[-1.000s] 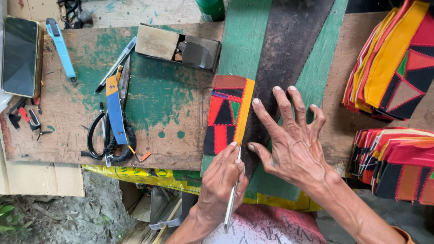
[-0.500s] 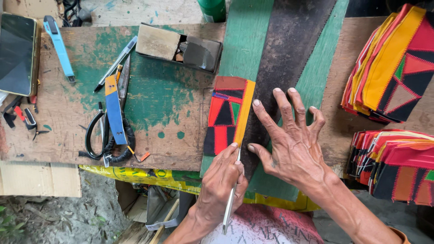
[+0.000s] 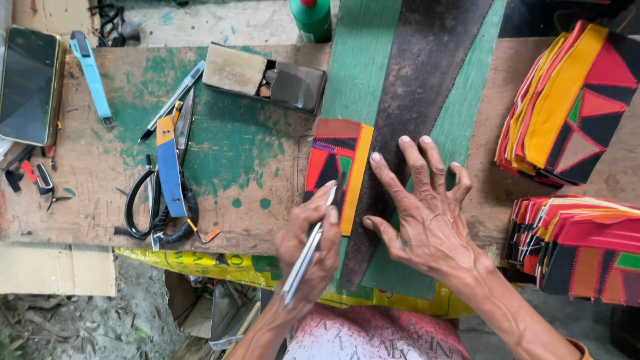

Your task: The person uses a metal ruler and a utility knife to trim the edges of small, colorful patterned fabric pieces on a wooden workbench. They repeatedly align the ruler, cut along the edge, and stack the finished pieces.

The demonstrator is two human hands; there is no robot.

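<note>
**Where things lie on the workbench**

A patchwork piece (image 3: 337, 167) lies near the middle of the wooden bench (image 3: 87, 200), its right edge against a long dark strip (image 3: 420, 100) that runs diagonally across a painted board (image 3: 360, 67). The right hand (image 3: 430, 213) rests flat on that strip, just right of the piece. The left hand (image 3: 310, 243) sits at the piece's near edge, holding a thin blade (image 3: 303, 257) that seems to touch it. To the left lie scissors (image 3: 150, 207) and a utility knife (image 3: 170, 167); farther left, a phone (image 3: 27, 83). Behind the piece sits a small block (image 3: 263, 77). Two stacks of pieces (image 3: 573, 100) (image 3: 580, 243) lie at the right.
</note>
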